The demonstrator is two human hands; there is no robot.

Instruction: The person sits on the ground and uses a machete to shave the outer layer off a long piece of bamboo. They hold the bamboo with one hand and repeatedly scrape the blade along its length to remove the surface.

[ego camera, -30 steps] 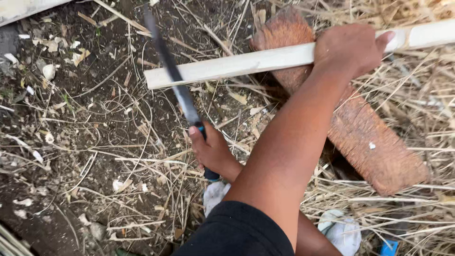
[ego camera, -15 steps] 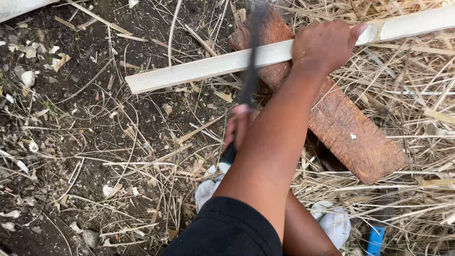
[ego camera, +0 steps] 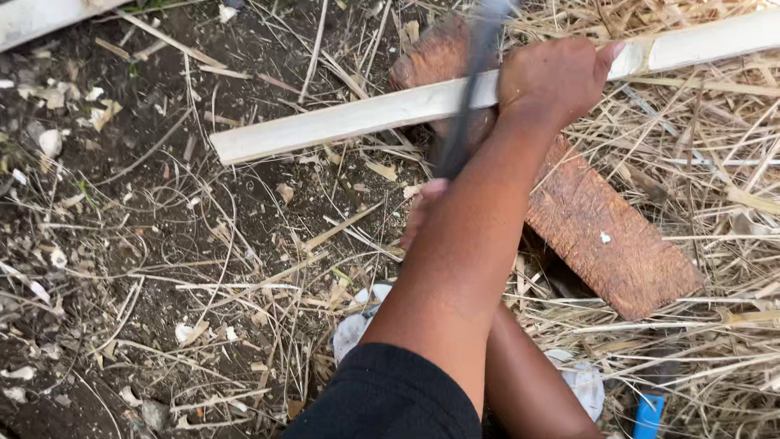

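Pale wooden stick: long, squared, light-coloured; lies slanted across the upper part of the ground, its cut end toward the left, its other end running out past the top right corner. Rests across the upper end of a reddish-brown plank.

Right hand: clenched around the stick, near the top right, thumb laid along the wood.

Left hand: mostly hidden behind the right forearm; only fingertips show, closed on the handle of a dark blade.

Dark blade: blurred, standing nearly upright, crossing the stick just left of the right hand. One second ago it slanted well to the left of the plank, over bare soil; half a second ago it had swung in toward the plank; now it sits closer to the right hand, over the plank's upper end.

Stick and right hand: grip unchanged across the three moments; both appear shifted slightly in the view, as the camera moved.

Reddish-brown plank: flat on the ground, running from top centre toward the lower right, bedded in dry straw.

Ground: dark soil on the left, strewn with twigs and pale chips.

White cloth pieces: at the bottom edge, beside the arms.

Blue object: small, at the bottom edge, lower right.
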